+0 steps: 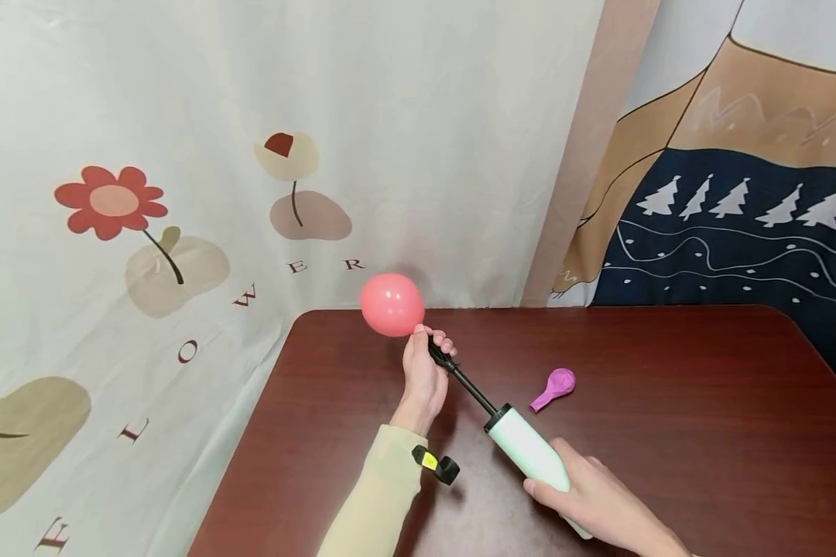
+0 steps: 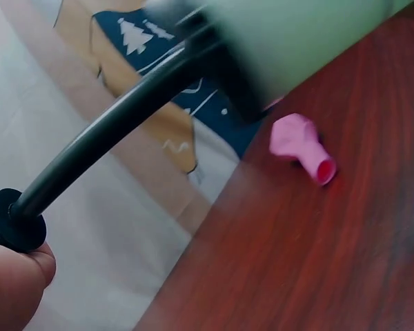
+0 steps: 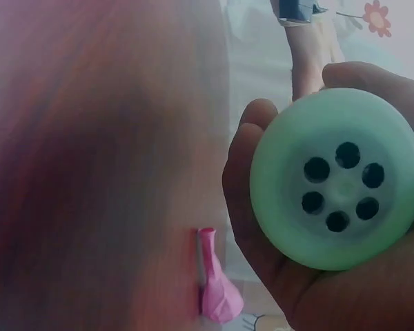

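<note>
The inflated coral-pink balloon point(image 1: 392, 305) should handle as light, soft and easily burst; hold it at the neck, clear of nails; its taut skin may slip under flat fingers. The mint-green hand pump point(image 1: 528, 449) is likely stiff, light plastic; wrap the barrel fully and hold the black rod point(image 1: 475, 391) at its far end.

The balloon sits just beyond the left hand point(image 1: 423, 381), which grips the rod's far end, thumb tip at the balloon's base; the right hand point(image 1: 595, 495) wraps the barrel; the limp magenta balloon point(image 1: 556, 387) lies on the wood-grain table point(image 1: 683, 402), right of the rod.
</note>
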Demonstrator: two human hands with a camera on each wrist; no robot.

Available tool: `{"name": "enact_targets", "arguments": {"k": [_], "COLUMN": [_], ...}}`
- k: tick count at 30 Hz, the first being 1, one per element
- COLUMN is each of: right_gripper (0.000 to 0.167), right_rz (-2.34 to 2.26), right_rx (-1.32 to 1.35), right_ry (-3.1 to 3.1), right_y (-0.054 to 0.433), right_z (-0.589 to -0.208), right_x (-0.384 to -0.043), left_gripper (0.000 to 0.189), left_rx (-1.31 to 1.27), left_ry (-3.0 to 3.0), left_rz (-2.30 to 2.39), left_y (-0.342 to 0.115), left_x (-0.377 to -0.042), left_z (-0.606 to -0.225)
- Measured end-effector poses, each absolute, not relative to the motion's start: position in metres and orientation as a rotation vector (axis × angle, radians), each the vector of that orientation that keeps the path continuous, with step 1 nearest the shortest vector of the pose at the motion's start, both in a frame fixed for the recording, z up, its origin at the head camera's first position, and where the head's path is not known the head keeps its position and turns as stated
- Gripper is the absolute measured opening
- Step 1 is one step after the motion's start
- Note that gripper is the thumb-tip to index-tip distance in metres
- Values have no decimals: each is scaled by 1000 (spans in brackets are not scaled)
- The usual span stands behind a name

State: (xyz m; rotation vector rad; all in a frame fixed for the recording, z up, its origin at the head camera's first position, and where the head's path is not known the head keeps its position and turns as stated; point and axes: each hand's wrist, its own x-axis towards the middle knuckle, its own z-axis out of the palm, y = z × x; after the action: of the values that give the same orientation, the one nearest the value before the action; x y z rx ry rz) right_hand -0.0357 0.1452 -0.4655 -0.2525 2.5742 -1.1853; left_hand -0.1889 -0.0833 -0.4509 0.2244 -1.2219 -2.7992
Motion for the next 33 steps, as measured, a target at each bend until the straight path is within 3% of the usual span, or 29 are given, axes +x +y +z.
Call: {"name": "enact_targets", "arguments": {"k": [4,14,25,33], "right_gripper": [43,48,52,42], "right_rz": [-1264,-1394,-1396,-1283], "right_rx": [-293,-267,-259,-303], "right_ry": [2613,2567,2538,2583], "right_y": [137,122,118,138], "right_z": [-464,-457,-450,-460], "right_x": [-43,-64,-66,-45], "left_gripper": [24,25,23,25], "left_rx": [219,206,122,194], "left_ry": [-1238,-1294,-1193,-1097], "left_rz": [-2819,-2822,-2797,-2767], "left_y": [-69,-51,-72,-95], "left_x": [-178,-168,-178,-192], "left_z": [-452,-452,-441,-438]}}
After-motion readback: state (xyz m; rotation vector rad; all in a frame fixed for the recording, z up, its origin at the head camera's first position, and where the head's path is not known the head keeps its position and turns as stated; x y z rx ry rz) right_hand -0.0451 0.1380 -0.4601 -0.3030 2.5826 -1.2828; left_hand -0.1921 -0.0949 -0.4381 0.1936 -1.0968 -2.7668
